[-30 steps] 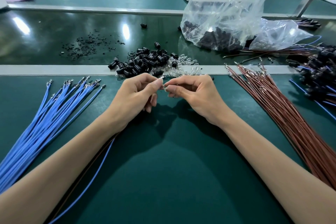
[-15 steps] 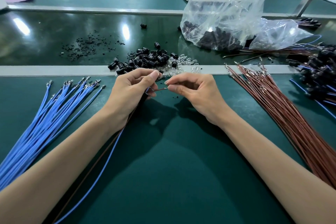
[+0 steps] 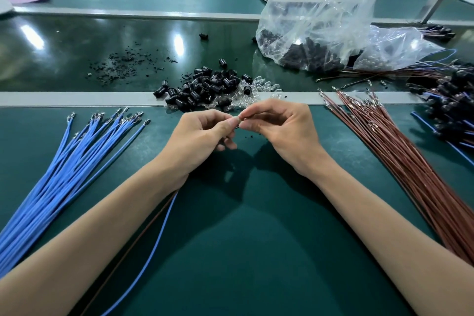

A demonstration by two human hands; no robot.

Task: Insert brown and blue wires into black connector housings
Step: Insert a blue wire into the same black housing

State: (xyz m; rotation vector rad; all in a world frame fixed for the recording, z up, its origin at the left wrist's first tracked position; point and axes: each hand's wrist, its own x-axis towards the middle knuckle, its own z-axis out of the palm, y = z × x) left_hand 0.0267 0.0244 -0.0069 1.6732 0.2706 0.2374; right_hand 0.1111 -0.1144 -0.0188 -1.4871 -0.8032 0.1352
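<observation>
- Head view: the left hand (image 3: 202,136) and right hand (image 3: 279,131) meet fingertip to fingertip above the green mat (image 3: 243,251), both pinched narrow on something small; what it is stays hidden.
- A blue wire (image 3: 156,238) and a brown wire (image 3: 138,236) trail from the left hand toward the near left.
- Loose black housings (image 3: 202,90) lie just beyond the hands.
- Judged: insertion runs left-right, between fingertips.

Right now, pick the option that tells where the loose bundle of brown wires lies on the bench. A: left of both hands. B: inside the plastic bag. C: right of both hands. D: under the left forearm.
C: the brown wires fan out across the green mat to the right of the right hand, while the blue wires lie to the left of the left hand.
</observation>
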